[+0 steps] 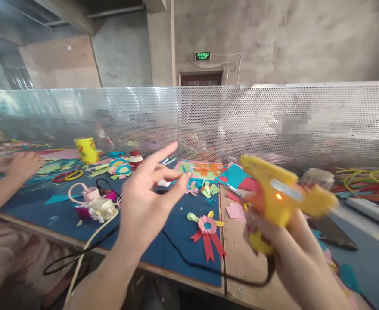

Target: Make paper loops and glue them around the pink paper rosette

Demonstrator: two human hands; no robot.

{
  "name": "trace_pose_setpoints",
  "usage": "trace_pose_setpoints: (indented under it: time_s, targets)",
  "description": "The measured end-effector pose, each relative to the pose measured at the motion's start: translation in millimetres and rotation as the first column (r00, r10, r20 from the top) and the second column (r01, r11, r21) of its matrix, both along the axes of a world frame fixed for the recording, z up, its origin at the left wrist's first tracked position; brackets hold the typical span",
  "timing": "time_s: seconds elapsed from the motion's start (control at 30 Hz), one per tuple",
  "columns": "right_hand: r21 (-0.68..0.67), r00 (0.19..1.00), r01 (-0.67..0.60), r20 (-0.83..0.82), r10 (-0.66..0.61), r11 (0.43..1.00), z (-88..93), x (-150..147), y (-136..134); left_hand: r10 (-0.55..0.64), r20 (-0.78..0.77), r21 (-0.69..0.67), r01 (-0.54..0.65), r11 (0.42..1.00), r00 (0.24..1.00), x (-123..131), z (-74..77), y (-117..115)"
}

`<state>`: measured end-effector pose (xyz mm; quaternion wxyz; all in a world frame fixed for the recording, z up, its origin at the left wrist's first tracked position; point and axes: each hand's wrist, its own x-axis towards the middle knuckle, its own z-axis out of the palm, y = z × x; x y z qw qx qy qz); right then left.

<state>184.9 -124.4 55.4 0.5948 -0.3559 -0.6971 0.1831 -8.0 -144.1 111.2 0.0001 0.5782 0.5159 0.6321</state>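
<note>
My right hand [283,237] is wrapped round the handle of a yellow glue gun [273,185], its small orange light lit and its nozzle end towards the left. My left hand [150,189] is raised over the blue mat, index finger stretched out, thumb and middle finger pressed together at their tips. Whatever that pinch holds is too small to make out. Below and between the hands lies a paper rosette [207,226] with a pink ruffled ring, blue centre, red tails and yellow and green loops.
A person's hands [24,165] rest at the far left. Around are a yellow cup [86,150], a red-capped jar [135,159], a power strip [102,209], scissors [67,175], paper scraps and a black cable. A perforated metal screen [196,112] stands behind.
</note>
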Motion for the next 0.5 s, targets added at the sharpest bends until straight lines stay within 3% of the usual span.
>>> trace_pose_setpoints:
  time_s: [0.1, 0.2, 0.27, 0.4, 0.5]
  targets:
    - [-0.192, 0.964, -0.261, -0.001, 0.266, 0.946, 51.2, -34.4, 43.4, 0.114, 0.184, 0.125, -0.138, 0.982, 0.976, -21.9, 15.0, -12.4]
    - [-0.278, 0.864, -0.445, 0.114, 0.490, 0.851, 82.6, -106.7, 85.7, 0.135, 0.326, 0.231, -0.217, 0.948, 0.936, -48.5, 27.6, -22.3]
    - [-0.355, 0.824, -0.475, 0.142, 0.549, 0.805, 85.5, -169.9, 106.0, 0.119, 0.329, 0.268, -0.213, 0.939, 0.937, -69.4, 31.4, -26.9]
    - [-0.490, 0.780, -0.504, 0.096, 0.619, 0.711, 67.8, -294.8, 121.8, 0.127, 0.262, 0.247, -0.193, 0.950, 0.957, -111.9, 29.0, -31.8]
    - [-0.561, 0.734, -0.516, 0.100, 0.672, 0.647, 56.2, -357.2, 124.1, 0.197, 0.318, 0.177, -0.262, 0.949, 0.927, -137.7, 24.8, -32.8]
